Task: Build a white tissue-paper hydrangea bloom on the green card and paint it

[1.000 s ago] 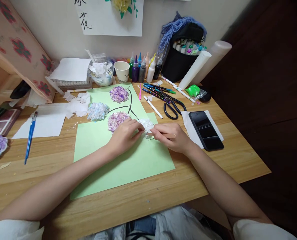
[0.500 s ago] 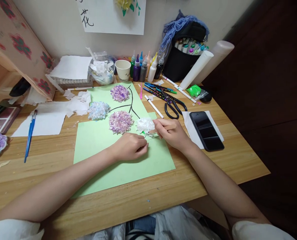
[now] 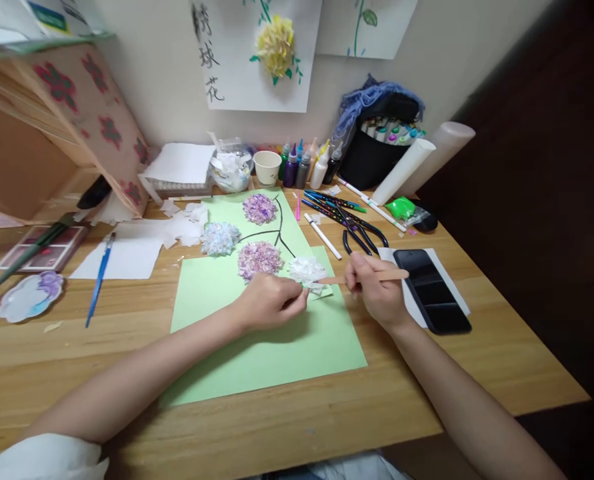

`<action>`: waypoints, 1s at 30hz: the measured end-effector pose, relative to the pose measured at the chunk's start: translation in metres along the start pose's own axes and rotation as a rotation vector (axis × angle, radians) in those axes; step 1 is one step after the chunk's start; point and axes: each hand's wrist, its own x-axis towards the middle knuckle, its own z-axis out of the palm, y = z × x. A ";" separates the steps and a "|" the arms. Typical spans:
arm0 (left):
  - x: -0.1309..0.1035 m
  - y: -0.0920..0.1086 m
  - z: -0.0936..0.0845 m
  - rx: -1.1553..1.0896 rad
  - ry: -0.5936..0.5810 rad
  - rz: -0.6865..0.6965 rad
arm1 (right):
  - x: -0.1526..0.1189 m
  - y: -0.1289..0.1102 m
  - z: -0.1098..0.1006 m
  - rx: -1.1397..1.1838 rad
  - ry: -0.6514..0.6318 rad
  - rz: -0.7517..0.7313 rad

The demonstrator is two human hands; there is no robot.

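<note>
My right hand (image 3: pixel 377 290) is closed around a flat wooden craft stick (image 3: pixel 391 275). The stick lies nearly level, its far tip pointing left at the lower edge of a white paper flower (image 3: pixel 307 268). My left hand (image 3: pixel 274 301) rests over a green sheet (image 3: pixel 277 360), fingers pinched beside that flower; a small white paper scrap (image 3: pixel 313 286) appears to be between the fingertips, partly hidden. On the sheet are two purple-pink paper flowers (image 3: pixel 259 208) (image 3: pixel 259 259), a pale blue flower (image 3: pixel 221 238) and a drawn black stem (image 3: pixel 281 220).
Black-handled scissors (image 3: pixel 359 230) and several pens (image 3: pixel 334 200) lie beyond my right hand, a phone (image 3: pixel 439 290) right of it. Paint bottles (image 3: pixel 304 167), a paper cup (image 3: pixel 267 168) and a black marker case (image 3: pixel 384 157) line the wall. Leftward are a paintbrush (image 3: pixel 100 280) and palette (image 3: pixel 29 299).
The view has tilted up, showing more wall. My right hand has drawn back rightward from the white flower, and the stick now lies more level with more of it exposed. My left hand stays near the flower.
</note>
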 end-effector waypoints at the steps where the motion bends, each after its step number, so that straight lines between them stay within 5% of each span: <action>1: 0.003 -0.003 -0.010 0.037 0.045 -0.094 | 0.000 0.002 0.000 0.028 0.039 0.029; 6: 0.009 -0.044 -0.080 0.369 0.080 -0.689 | 0.000 0.010 0.003 0.005 0.024 0.105; 10: -0.006 -0.090 -0.119 0.484 0.032 -0.977 | -0.003 0.011 0.005 -0.055 -0.033 0.078; 17: -0.024 -0.132 -0.116 0.400 -0.026 -0.983 | -0.006 0.012 0.008 -0.077 -0.067 0.067; 30: -0.028 -0.137 -0.131 0.219 0.101 -0.883 | -0.008 0.014 0.005 -0.132 -0.110 0.026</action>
